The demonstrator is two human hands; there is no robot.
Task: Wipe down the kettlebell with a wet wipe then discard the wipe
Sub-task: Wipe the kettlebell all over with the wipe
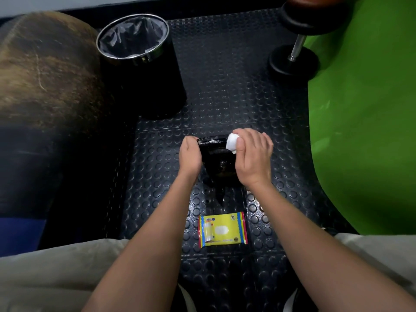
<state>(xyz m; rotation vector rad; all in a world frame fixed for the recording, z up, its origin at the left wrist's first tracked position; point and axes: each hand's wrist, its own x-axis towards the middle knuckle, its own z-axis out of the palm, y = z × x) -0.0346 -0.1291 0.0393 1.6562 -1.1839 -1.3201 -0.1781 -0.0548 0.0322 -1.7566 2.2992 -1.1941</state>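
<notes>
A black kettlebell (221, 164) stands on the studded rubber floor in the middle of the head view. My left hand (191, 154) grips the left end of its handle. My right hand (253, 154) holds a bunched white wet wipe (231, 143) and presses it on the right end of the handle. My hands hide much of the kettlebell's body. A black bin (135, 41) with a chrome rim and a dark liner stands at the back left, and a bit of something white shows inside it.
A yellow pack of wipes (222, 229) lies flat on the floor close to me. A dumbbell (295, 55) stands at the back right beside a green surface (364, 109). A large brown padded object (45, 75) fills the left side.
</notes>
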